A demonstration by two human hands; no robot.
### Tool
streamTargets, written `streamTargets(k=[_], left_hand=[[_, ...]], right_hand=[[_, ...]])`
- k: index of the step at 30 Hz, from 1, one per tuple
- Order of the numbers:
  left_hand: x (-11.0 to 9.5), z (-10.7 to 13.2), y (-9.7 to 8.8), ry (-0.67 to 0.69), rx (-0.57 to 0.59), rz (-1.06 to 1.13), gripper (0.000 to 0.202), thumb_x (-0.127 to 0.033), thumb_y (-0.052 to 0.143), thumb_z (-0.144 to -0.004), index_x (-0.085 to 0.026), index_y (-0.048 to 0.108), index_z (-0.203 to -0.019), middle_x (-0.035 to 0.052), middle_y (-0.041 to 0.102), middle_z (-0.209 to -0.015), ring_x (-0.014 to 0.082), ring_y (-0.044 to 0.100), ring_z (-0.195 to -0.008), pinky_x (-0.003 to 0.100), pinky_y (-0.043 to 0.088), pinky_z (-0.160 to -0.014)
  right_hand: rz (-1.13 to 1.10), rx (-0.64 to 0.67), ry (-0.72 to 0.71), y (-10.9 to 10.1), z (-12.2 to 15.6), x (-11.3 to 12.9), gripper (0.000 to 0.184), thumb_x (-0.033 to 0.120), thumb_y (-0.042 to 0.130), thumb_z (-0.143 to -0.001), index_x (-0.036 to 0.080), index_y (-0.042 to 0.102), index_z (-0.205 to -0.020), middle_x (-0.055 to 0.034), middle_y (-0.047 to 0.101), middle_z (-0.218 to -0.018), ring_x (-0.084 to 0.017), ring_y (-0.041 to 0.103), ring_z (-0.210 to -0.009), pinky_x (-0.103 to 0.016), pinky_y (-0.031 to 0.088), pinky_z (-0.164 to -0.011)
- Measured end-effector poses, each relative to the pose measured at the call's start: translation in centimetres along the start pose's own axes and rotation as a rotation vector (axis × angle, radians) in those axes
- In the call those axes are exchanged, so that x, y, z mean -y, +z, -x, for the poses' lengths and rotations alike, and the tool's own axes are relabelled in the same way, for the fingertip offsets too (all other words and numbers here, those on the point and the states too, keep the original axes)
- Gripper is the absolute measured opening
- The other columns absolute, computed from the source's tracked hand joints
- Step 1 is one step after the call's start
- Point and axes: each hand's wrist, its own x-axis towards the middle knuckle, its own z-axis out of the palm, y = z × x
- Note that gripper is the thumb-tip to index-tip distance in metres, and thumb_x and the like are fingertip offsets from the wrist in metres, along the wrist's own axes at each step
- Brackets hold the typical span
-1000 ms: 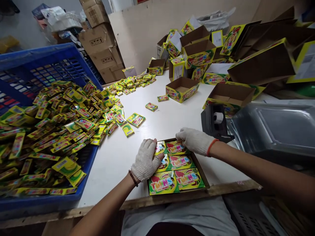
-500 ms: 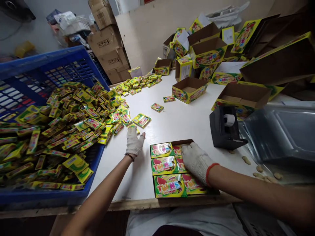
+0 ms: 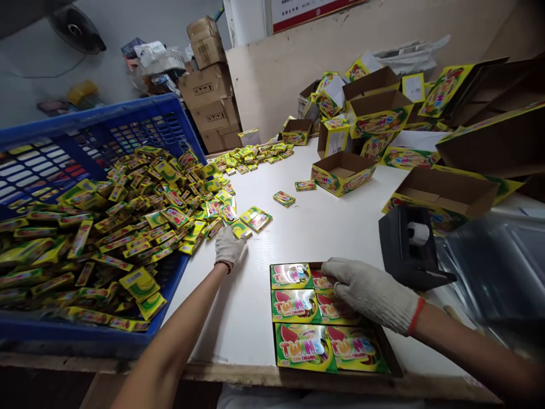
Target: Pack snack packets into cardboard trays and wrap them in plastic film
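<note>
My left hand [image 3: 229,245], in a white knit glove, reaches out to the edge of the heap of small yellow-green packets [image 3: 140,210] and closes on a packet [image 3: 239,229] lying on the white table. My right hand [image 3: 370,292], also gloved, lies flat with fingers stretched over the packets in a shallow brown tray [image 3: 394,363] near the table's front edge. The tray holds two columns of "TWINS" packets [image 3: 298,305]; the right column is partly hidden by my hand.
A blue plastic crate [image 3: 106,130] lies tipped at the left with packets spilling out. A black tape dispenser [image 3: 411,247] stands to the right of the tray. Open printed cartons [image 3: 343,170] and loose packets [image 3: 284,198] fill the far and right side. Brown boxes [image 3: 208,99] stack behind.
My left hand left the tray and moved up-left to the packet heap, where it now closes on a packet. My right hand slid down over the tray. The camera tilted up.
</note>
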Motion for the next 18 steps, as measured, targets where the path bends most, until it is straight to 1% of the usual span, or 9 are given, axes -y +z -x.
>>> streamTargets(k=[2, 4, 7, 9, 11, 13, 15, 17, 18], left_hand=[[-0.3, -1.2, -0.8, 0.063, 0.068, -0.033, 0.066, -0.048, 0.072, -0.076, -0.018, 0.054, -0.132, 0.0165, 0.051, -0.142, 0.0344, 0.043, -0.137, 0.041, 0.034, -0.113], [-0.6, -2.4, -1.5, 0.102, 0.152, -0.061, 0.070, -0.046, 0.079, -0.066, -0.020, 0.057, -0.127, 0.0162, 0.053, -0.140, 0.0373, 0.047, -0.133, 0.045, 0.036, -0.111], [-0.9, -2.8, -2.3, 0.145, 0.233, -0.082, 0.058, -0.045, 0.077, -0.067, -0.021, 0.061, -0.118, 0.0160, 0.057, -0.132, 0.0367, 0.056, -0.123, 0.044, 0.043, -0.104], [-1.0, -2.0, -2.7, 0.177, 0.257, -0.080, 0.053, -0.045, 0.076, -0.067, -0.020, 0.063, -0.111, 0.0155, 0.060, -0.126, 0.0359, 0.059, -0.117, 0.042, 0.045, -0.099], [-1.4, -0.7, -3.1, 0.190, 0.270, -0.055, 0.052, -0.048, 0.075, -0.069, -0.019, 0.063, -0.109, 0.0156, 0.063, -0.119, 0.0347, 0.062, -0.109, 0.042, 0.048, -0.093], [-2.4, 0.8, -4.0, 0.211, 0.280, 0.003, 0.053, -0.052, 0.070, -0.075, -0.016, 0.062, -0.114, 0.0152, 0.065, -0.114, 0.0313, 0.064, -0.102, 0.039, 0.050, -0.087], [-4.3, 2.3, -5.2, 0.271, 0.301, 0.080, 0.053, -0.052, 0.063, -0.082, -0.017, 0.060, -0.120, 0.0123, 0.067, -0.112, 0.0265, 0.065, -0.098, 0.035, 0.051, -0.083], [-6.6, 3.5, -6.5, 0.407, 0.328, 0.191, 0.050, -0.053, 0.062, -0.084, -0.019, 0.061, -0.121, 0.0075, 0.069, -0.111, 0.0225, 0.064, -0.097, 0.031, 0.050, -0.083], [-7.7, 3.9, -7.1, 0.502, 0.337, 0.269, 0.048, -0.054, 0.062, -0.084, -0.020, 0.063, -0.117, 0.0059, 0.070, -0.109, 0.0217, 0.064, -0.097, 0.030, 0.050, -0.084]], right_hand=[[-0.071, -0.093, -0.018, -0.5, -0.2, -0.3, 0.030, 0.007, 0.044, -0.079, 0.017, 0.065, -0.097, -0.0097, 0.068, -0.107, -0.023, 0.064, -0.100, -0.032, 0.046, -0.089], [-0.131, -0.169, -0.065, -0.6, -0.2, -0.9, 0.025, 0.008, 0.043, -0.078, 0.019, 0.062, -0.090, -0.0076, 0.068, -0.098, -0.022, 0.063, -0.094, -0.031, 0.047, -0.086], [-0.189, -0.293, -0.173, -0.2, -0.5, -2.1, 0.022, 0.010, 0.042, -0.078, 0.021, 0.060, -0.086, -0.0050, 0.066, -0.090, -0.020, 0.063, -0.086, -0.031, 0.049, -0.081], [-0.183, -0.376, -0.244, 0.0, -1.1, -2.9, 0.024, 0.010, 0.043, -0.079, 0.021, 0.061, -0.089, -0.0052, 0.066, -0.091, -0.020, 0.064, -0.085, -0.031, 0.050, -0.079], [-0.132, -0.437, -0.308, 0.1, -2.0, -3.0, 0.030, 0.006, 0.043, -0.078, 0.020, 0.064, -0.095, -0.0068, 0.066, -0.094, -0.020, 0.065, -0.086, -0.030, 0.051, -0.079], [-0.023, -0.496, -0.375, -0.1, -3.2, -2.0, 0.035, 0.003, 0.043, -0.078, 0.018, 0.065, -0.101, -0.0094, 0.066, -0.100, -0.020, 0.065, -0.088, -0.030, 0.051, -0.079], [0.123, -0.564, -0.434, -0.6, -4.1, -0.1, 0.040, 0.001, 0.046, -0.079, 0.016, 0.065, -0.111, -0.0137, 0.065, -0.113, -0.023, 0.065, -0.094, -0.032, 0.051, -0.080], [0.254, -0.598, -0.456, -1.6, -4.5, 1.9, 0.037, 0.004, 0.049, -0.084, 0.015, 0.064, -0.116, -0.0171, 0.063, -0.121, -0.025, 0.064, -0.096, -0.034, 0.049, -0.077], [0.299, -0.587, -0.451, -2.3, -4.5, 2.6, 0.033, 0.007, 0.049, -0.086, 0.015, 0.065, -0.114, -0.0174, 0.064, -0.118, -0.025, 0.064, -0.092, -0.034, 0.048, -0.074]])
